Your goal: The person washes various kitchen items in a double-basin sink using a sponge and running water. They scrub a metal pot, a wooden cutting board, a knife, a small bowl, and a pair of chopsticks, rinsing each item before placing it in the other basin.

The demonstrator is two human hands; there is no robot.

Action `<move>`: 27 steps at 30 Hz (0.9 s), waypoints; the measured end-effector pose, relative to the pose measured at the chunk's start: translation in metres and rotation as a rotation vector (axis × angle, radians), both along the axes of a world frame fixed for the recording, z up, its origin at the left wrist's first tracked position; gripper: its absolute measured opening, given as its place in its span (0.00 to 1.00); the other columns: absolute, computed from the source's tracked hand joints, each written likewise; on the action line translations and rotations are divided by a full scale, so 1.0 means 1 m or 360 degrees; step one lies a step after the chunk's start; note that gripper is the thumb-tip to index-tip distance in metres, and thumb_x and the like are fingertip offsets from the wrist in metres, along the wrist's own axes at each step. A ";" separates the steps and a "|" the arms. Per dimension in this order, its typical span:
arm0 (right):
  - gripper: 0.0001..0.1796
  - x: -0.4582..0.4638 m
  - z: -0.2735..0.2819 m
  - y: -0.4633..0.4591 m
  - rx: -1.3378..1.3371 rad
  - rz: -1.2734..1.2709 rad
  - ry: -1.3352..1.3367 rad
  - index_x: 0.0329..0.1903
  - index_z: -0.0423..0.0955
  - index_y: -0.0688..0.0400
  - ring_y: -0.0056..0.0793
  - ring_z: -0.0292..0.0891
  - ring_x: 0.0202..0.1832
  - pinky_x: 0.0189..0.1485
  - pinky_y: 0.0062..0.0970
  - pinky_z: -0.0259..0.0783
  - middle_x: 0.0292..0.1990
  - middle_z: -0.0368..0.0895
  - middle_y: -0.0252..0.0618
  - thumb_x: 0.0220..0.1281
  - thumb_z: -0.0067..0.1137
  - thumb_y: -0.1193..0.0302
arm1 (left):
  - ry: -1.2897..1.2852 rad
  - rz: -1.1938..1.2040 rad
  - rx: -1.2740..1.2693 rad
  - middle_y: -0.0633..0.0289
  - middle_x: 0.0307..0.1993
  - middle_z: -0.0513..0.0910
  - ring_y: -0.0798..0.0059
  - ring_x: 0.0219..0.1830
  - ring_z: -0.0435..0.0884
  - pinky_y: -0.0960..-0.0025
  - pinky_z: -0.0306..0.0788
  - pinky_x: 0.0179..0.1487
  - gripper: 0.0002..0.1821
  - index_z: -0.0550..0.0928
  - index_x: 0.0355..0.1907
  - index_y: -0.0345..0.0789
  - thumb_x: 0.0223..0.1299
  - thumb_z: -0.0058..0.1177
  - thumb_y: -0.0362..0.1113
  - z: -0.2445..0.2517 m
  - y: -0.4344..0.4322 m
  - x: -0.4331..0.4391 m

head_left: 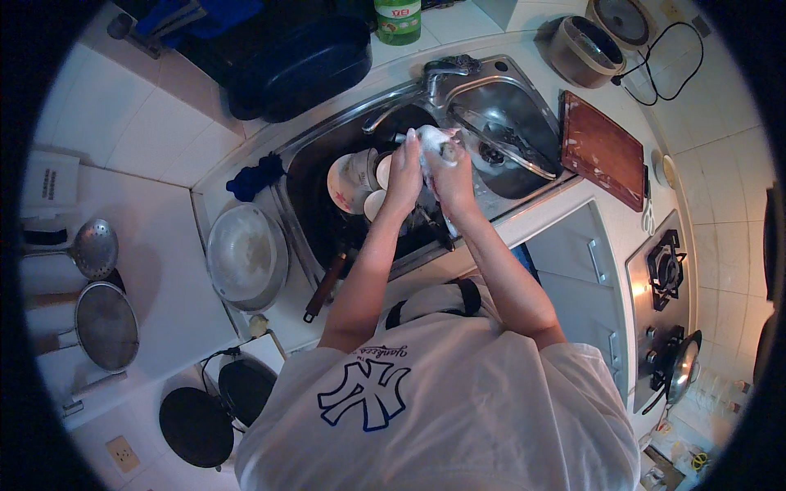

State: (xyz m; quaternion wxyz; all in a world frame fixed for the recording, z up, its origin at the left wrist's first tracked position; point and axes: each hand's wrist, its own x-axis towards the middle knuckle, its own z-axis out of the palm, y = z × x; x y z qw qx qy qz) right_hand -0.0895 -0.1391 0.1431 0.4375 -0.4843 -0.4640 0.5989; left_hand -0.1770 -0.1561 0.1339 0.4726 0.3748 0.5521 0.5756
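Note:
Over the double-bowl steel sink, my left hand point(405, 175) and my right hand point(452, 181) are pressed together around a bundle thick with white suds point(431, 138). It looks like a sponge or cloth; the foam and my fingers hide its exact kind. My left fingers lie straight along its side, while my right hand wraps it from the right. Below them, the left bowl point(307, 215) holds a floral-patterned bowl point(345, 184), white cups or small bowls point(373, 205) and other dishes partly hidden by my arms. A brown handle point(325, 288) sticks out over the front rim.
A faucet point(399, 110) reaches over the left bowl. The right bowl holds a large round lid or pan point(506, 144). Around the sink are a wooden cutting board point(602, 150), white scissors point(648, 215), a dark cloth point(255, 178), a metal basin point(242, 255) and a green detergent bottle point(398, 27).

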 end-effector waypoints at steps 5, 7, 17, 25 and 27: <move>0.14 0.001 -0.002 0.003 0.0057 0.0135 -0.0013 0.49 0.73 0.61 0.16 0.68 0.27 0.23 0.17 0.62 0.31 0.76 0.31 0.58 0.55 0.76 | -0.0104 0.0102 0.0228 0.59 0.36 0.80 0.74 0.38 0.75 0.71 0.67 0.47 0.26 0.78 0.43 0.29 0.73 0.31 0.49 -0.001 0.000 0.002; 0.13 0.004 -0.002 0.004 -0.0036 0.0175 0.0038 0.47 0.74 0.63 0.17 0.69 0.26 0.23 0.19 0.62 0.30 0.76 0.33 0.58 0.56 0.77 | -0.0091 0.0091 0.0211 0.59 0.36 0.81 0.74 0.38 0.75 0.71 0.67 0.47 0.26 0.79 0.43 0.28 0.73 0.31 0.48 0.002 0.000 0.001; 0.09 -0.005 -0.011 0.008 0.0007 -0.0117 0.0193 0.39 0.76 0.67 0.24 0.73 0.27 0.29 0.25 0.68 0.28 0.79 0.39 0.54 0.55 0.78 | -0.0187 -0.0039 -0.0142 0.58 0.39 0.80 0.73 0.41 0.76 0.70 0.68 0.47 0.25 0.76 0.50 0.30 0.72 0.33 0.49 0.013 -0.001 -0.007; 0.14 -0.002 -0.018 0.030 0.0506 -0.0133 -0.0320 0.42 0.76 0.66 0.32 0.77 0.34 0.40 0.30 0.71 0.31 0.82 0.45 0.49 0.55 0.81 | -0.0292 -0.0342 -0.0533 0.62 0.30 0.78 0.77 0.34 0.77 0.71 0.72 0.38 0.16 0.74 0.47 0.32 0.71 0.35 0.41 -0.004 -0.028 -0.008; 0.13 0.000 -0.014 0.033 0.0587 -0.0143 -0.0221 0.42 0.76 0.64 0.32 0.77 0.34 0.41 0.31 0.72 0.32 0.82 0.45 0.50 0.54 0.81 | -0.0198 -0.0248 -0.0392 0.64 0.26 0.77 0.81 0.28 0.76 0.75 0.69 0.31 0.13 0.75 0.43 0.33 0.70 0.37 0.39 -0.005 -0.029 -0.014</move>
